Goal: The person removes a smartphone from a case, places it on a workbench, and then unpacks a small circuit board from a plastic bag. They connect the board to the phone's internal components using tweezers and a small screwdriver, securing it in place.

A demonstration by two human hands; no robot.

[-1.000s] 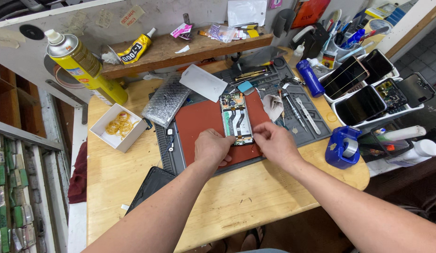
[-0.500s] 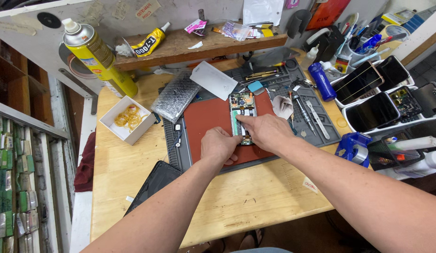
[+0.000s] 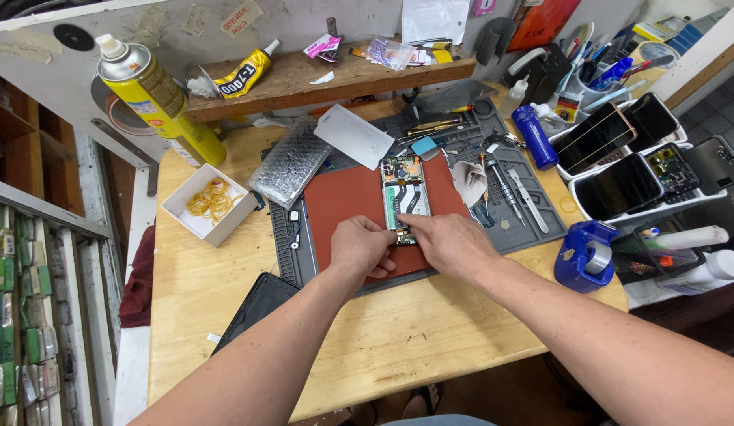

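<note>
On the red mat [image 3: 347, 207] in the middle of the wooden workbench [image 3: 225, 300], an opened phone [image 3: 403, 197] lies flat with its back off, circuit board and ribbon cables showing. Both hands meet at its near end. The left hand [image 3: 360, 246] has its fingers curled in, thumb and forefinger pinched close together at the phone's lower left corner; whether they grip a small part or only press on the frame cannot be told. The right hand [image 3: 450, 243] lies palm down just beside it, fingers pointed toward the same bottom edge and touching it, nearly closed. To the right of the phone, on the grey work mat [image 3: 532, 213], lie a crumpled wipe [image 3: 467, 180] and metal tools [image 3: 505, 183]. Further left sit a silver padded pouch [image 3: 290, 162], a white box of rubber bands [image 3: 209, 203] and a yellow spray can [image 3: 158, 95]. A blue tape dispenser [image 3: 585, 256] stands near the right forearm.
</note>
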